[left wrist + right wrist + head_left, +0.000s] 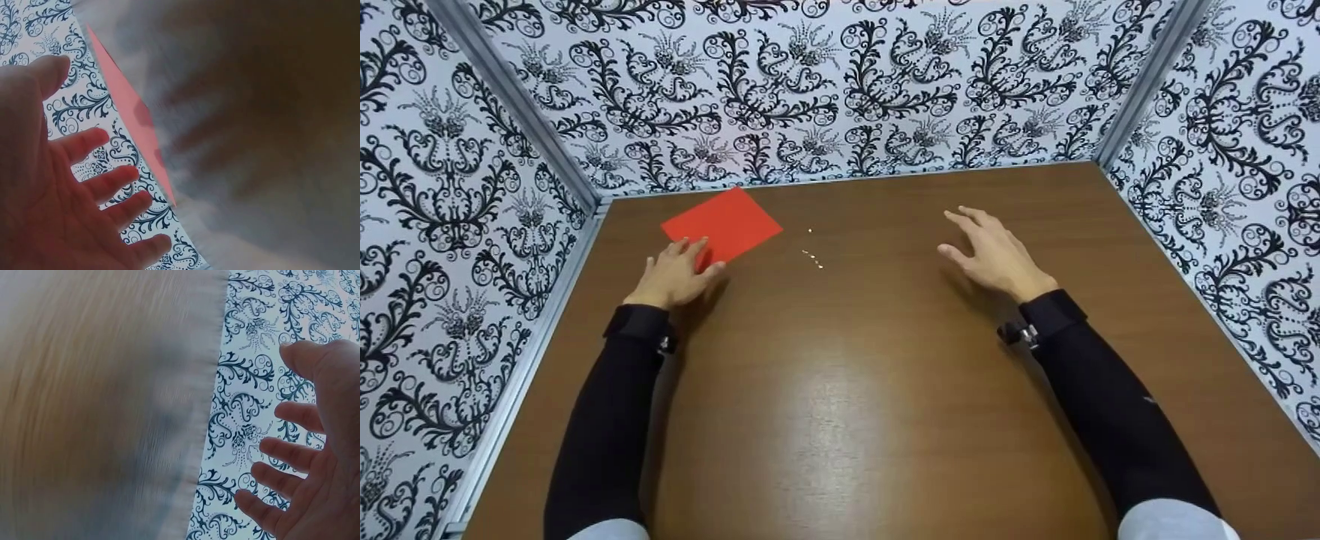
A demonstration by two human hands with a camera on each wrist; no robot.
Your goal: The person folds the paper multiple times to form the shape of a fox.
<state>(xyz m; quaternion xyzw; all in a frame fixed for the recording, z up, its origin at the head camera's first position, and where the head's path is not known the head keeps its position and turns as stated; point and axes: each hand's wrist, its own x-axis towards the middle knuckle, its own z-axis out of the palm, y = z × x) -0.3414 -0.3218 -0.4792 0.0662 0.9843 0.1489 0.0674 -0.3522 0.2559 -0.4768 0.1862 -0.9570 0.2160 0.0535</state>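
Observation:
A flat red sheet of paper lies at the back left of the brown table, turned at an angle. My left hand is over its near corner in the head view, fingers spread and overlapping the sheet. In the left wrist view the sheet shows as a thin pink strip beyond the spread fingers of the left hand. On the right side of the table, my right hand is held with loosely extended fingers and nothing in it. The right wrist view shows that hand with its palm bare.
Several tiny pale flecks lie on the wooden table between the hands, right of the red sheet. Patterned black-and-white panels rise at the back and both sides, joined by metal corner posts.

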